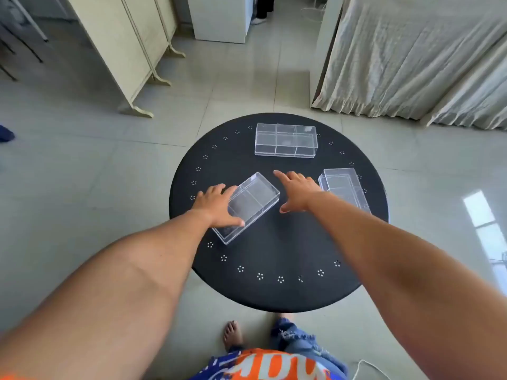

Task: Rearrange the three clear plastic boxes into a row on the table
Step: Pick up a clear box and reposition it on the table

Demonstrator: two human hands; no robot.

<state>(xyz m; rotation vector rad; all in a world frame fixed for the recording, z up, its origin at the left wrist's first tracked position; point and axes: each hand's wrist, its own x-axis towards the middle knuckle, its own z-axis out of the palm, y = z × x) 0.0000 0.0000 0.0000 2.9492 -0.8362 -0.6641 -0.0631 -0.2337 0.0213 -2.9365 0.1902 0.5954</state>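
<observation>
Three clear plastic boxes lie on a round black table (277, 242). The far box (286, 140) sits square near the back edge. The right box (343, 187) lies angled near the right rim, partly hidden by my right forearm. The near-left box (252, 204) lies diagonally. My left hand (216, 205) rests on its left side, fingers spread over the lid and thumb at its near long edge. My right hand (297, 192) hovers with fingers apart between the near-left box and the right box, holding nothing.
The table's rim carries a ring of small white dot patterns. A folding screen (129, 50) stands at the back left, a white cabinet (222, 17) behind, and draped cloth (411, 56) at the back right. My bare foot (233, 334) stands under the near edge.
</observation>
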